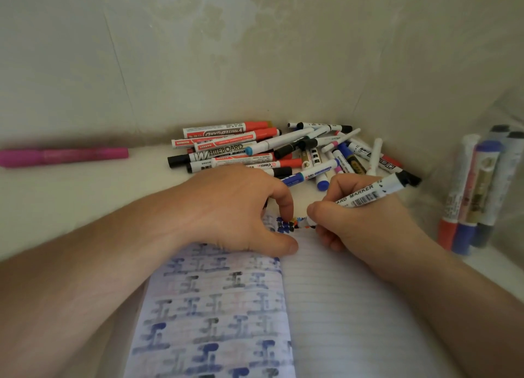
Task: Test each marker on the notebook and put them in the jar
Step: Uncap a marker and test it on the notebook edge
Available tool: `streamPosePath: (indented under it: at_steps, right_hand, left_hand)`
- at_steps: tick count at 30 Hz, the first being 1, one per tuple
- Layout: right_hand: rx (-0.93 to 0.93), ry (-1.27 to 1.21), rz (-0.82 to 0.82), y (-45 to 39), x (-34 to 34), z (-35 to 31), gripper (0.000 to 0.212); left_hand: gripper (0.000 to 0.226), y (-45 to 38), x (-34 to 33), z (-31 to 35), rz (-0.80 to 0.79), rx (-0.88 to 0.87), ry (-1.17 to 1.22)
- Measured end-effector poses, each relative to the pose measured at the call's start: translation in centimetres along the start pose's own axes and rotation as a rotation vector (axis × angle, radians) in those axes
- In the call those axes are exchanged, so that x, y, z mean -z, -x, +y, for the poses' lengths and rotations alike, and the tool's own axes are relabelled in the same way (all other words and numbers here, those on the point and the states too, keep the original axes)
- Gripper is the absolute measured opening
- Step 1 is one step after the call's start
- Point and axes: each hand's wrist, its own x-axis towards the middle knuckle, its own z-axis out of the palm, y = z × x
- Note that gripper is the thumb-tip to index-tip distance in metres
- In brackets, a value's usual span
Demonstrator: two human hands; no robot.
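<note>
Marker (371, 195) testing is the step in hand: in the head view the right hand (365, 224) holds a black-capped whiteboard marker, its fingers (317, 210) clamped round the barrel, the tip down at the upper edge of the notebook (348, 306), where small coloured marks sit. The tip itself is hidden by the hand. The left hand (235, 207) rests on the left page, fingers loosely bent and a little apart, holding the paper flat; it grips nothing.

I judge that next the marker must be capped and carried to the jar (482, 190) at the far right, which already has several markers standing in it. A big pile of markers (272, 151) waits on the desk (71, 202) behind the notebook.
</note>
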Motion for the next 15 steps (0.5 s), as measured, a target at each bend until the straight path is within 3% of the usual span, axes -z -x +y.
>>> streamPosePath:
  at_steps: [15]
  right_hand:
    - [-0.003, 0.083, 0.002, 0.42, -0.23, -0.60, 0.025]
  left_hand:
    - [0.044, -0.05, 0.06, -0.12, -0.001, -0.030, 0.003]
